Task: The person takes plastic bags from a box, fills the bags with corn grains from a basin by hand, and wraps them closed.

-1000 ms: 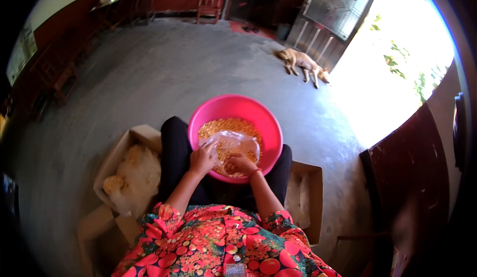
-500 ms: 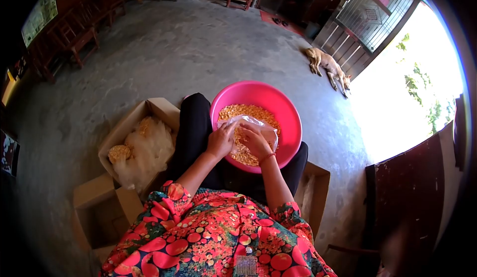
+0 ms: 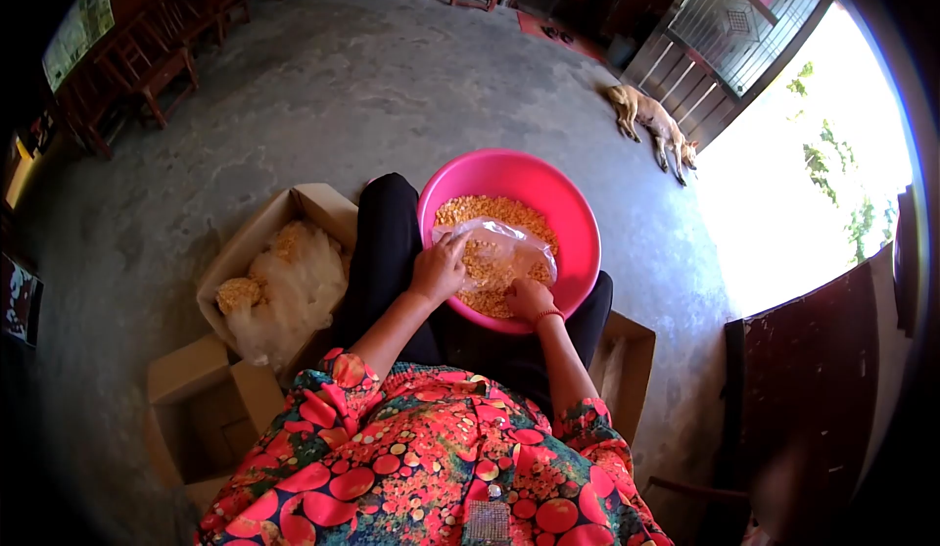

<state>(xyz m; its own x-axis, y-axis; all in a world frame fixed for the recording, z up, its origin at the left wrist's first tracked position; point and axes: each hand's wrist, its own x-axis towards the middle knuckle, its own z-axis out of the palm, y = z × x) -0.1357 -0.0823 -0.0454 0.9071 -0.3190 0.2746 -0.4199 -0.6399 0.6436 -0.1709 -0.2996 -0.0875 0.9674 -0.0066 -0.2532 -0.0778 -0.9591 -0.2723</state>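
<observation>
A pink plastic basin rests in my lap with yellow-orange grains, apparently corn kernels, inside. A clear plastic bag lies over the grains with its mouth spread. My left hand pinches the bag's left edge. Down at the near right side of the basin, my right hand is low against the grains beside the bag, its fingers curled. What those fingers hold, if anything, is hidden.
To my left, a cardboard box holds filled clear bags. An opened carton stands nearer, and another box sits at my right. A dog lies by the door. Wooden chairs line the wall.
My right hand has moved away from the bag's mouth, down and right, to the grains near the basin's close edge. My left hand still holds the bag, which now lies more spread out.
</observation>
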